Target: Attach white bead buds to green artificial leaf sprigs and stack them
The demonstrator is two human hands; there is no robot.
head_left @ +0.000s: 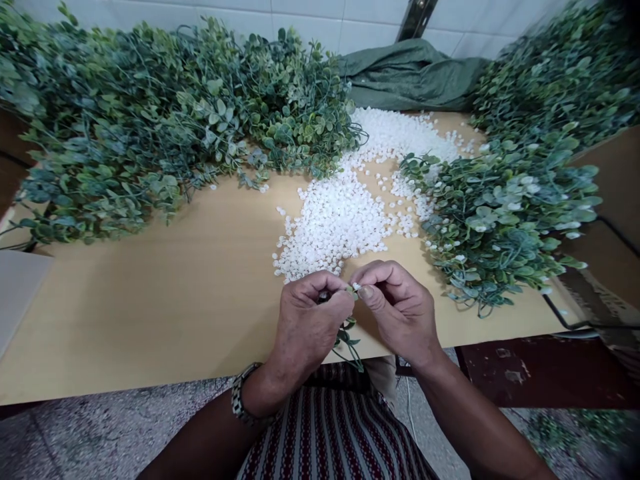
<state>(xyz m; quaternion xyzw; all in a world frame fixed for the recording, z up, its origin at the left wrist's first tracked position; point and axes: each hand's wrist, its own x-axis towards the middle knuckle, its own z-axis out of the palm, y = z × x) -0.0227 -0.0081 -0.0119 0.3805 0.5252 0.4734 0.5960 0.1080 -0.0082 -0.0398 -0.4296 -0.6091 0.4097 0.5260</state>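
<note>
Close to the table's front edge, my left hand (313,323) is closed in a pinch on an artificial green sprig (349,343), whose stems and leaves hang below the fingers. My right hand (400,307) meets it at the fingertips, pinching a small white bead-like piece (356,287) against the sprig's tip. Whether the piece is seated on the stem I cannot tell. Just beyond both hands spreads a heap of the same small white pieces (335,220). To the right lies a bunch of green sprigs with white tips (505,220).
A large mass of green artificial foliage (150,113) covers the back left of the table (165,300). Dark green cloth (415,73) lies against the tiled wall. More foliage (560,80) stands at the back right, above a cardboard box (613,200) with a black wire by it.
</note>
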